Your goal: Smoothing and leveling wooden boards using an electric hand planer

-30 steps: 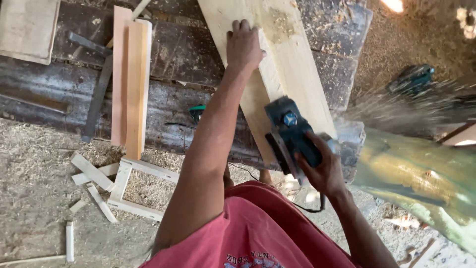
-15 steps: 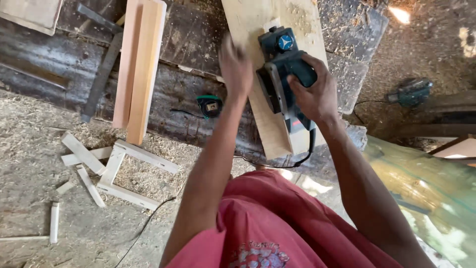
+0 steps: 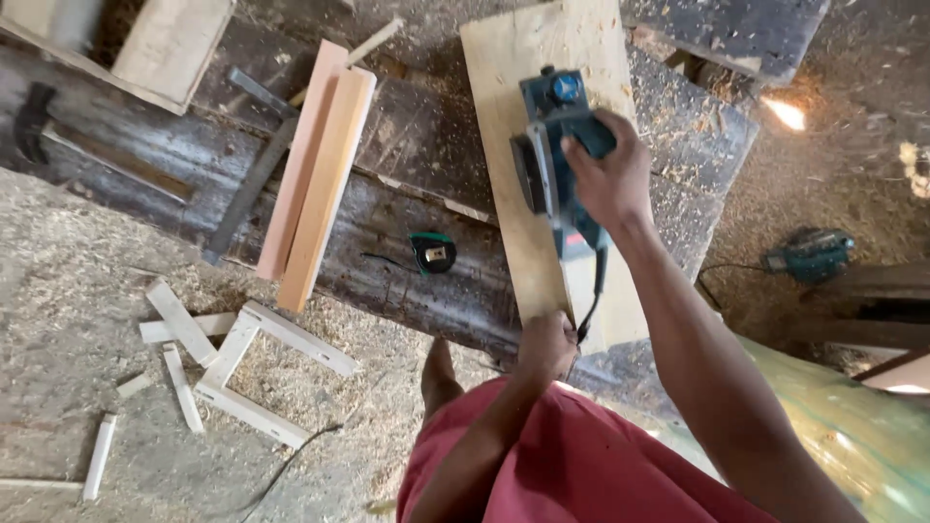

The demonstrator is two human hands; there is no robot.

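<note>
The floor [image 3: 68,291] is grey and covered with sawdust. Small white wood sticks [image 3: 179,324] and a little wood frame [image 3: 262,368] lie on it. A long, dark, worn workbench [image 3: 387,242] runs across. Two pale boards [image 3: 315,174] lie on it side by side, next to a green tape measure [image 3: 433,252]. A bright spot of light [image 3: 787,112] shines on the ground at the right.

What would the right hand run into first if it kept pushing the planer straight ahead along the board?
Nothing, it seems: ahead of the right hand and the blue power planer lies only bare plank up to the picture's top edge. Beyond that is out of view.
</note>
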